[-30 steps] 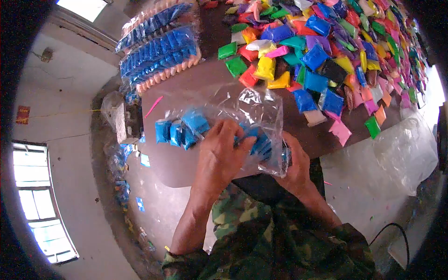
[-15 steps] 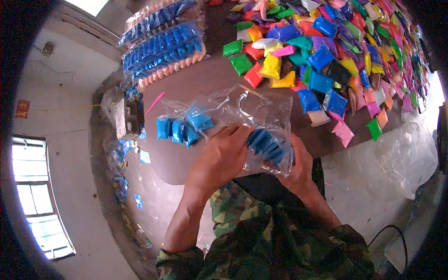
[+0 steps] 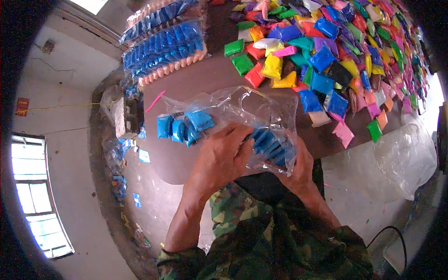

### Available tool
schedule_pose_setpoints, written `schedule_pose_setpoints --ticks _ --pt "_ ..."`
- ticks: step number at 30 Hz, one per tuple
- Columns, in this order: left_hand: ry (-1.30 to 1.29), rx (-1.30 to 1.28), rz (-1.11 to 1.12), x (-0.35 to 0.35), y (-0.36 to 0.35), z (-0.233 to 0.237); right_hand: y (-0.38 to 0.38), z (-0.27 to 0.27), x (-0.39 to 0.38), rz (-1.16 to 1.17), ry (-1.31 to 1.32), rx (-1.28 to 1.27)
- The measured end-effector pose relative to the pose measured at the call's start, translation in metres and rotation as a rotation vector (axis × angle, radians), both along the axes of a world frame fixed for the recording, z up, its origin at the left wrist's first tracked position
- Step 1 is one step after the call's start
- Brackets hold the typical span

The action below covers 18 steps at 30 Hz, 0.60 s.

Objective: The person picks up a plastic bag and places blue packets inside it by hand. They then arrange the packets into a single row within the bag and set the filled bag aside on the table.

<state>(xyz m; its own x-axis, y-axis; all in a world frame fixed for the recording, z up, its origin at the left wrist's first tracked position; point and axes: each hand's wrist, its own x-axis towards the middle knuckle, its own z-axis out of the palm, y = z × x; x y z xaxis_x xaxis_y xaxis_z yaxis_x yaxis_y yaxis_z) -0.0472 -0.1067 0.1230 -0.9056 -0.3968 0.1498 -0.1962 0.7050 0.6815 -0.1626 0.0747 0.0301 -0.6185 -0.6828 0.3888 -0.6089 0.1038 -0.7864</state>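
At the table's near edge, a clear plastic bag (image 3: pixel 275 105) lies between my hands, with a row of several blue packets (image 3: pixel 269 145) standing in its near part. My left hand (image 3: pixel 223 154) has its fingers curled at the left side of that row. Around the bag's right side, my right hand (image 3: pixel 298 165) is closed, its fingers partly hidden behind the film. Loose light-blue packets (image 3: pixel 199 120) rest on the table just left of my left hand, close to the bag's crumpled left part.
A big heap of many-coloured packets (image 3: pixel 322 58) covers the right of the brown table (image 3: pixel 214 77). Bagged rows of blue and peach packets (image 3: pixel 163 44) are stacked at the back left. A pink strip (image 3: pixel 155 101) lies near the left edge. Clear plastic sheeting (image 3: pixel 396 158) hangs at the right.
The bag's far right corner has shifted slightly right. My left hand's fingers have bent a little more at the packets, and my right hand has moved slightly right with the bag.
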Motion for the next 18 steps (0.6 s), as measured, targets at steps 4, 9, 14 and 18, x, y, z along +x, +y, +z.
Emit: schedule_pose_setpoints --ticks 4,9,14,18 --pt "-0.08 0.11 0.001 0.001 0.002 0.007 -0.002 -0.003 0.001 -0.018 -0.027 -0.042" --pt "-0.173 -0.032 -0.02 -0.004 0.004 0.008 -0.001 -0.007 0.0 -0.007 -0.035 -0.042" --pt "-0.06 0.025 0.071 -0.009 0.009 -0.003 -0.001 -0.002 0.001 -0.013 -0.069 -0.012" --pt "-0.009 0.016 0.124 -0.009 0.014 -0.001 0.0 -0.003 -0.001 -0.022 -0.061 -0.013"
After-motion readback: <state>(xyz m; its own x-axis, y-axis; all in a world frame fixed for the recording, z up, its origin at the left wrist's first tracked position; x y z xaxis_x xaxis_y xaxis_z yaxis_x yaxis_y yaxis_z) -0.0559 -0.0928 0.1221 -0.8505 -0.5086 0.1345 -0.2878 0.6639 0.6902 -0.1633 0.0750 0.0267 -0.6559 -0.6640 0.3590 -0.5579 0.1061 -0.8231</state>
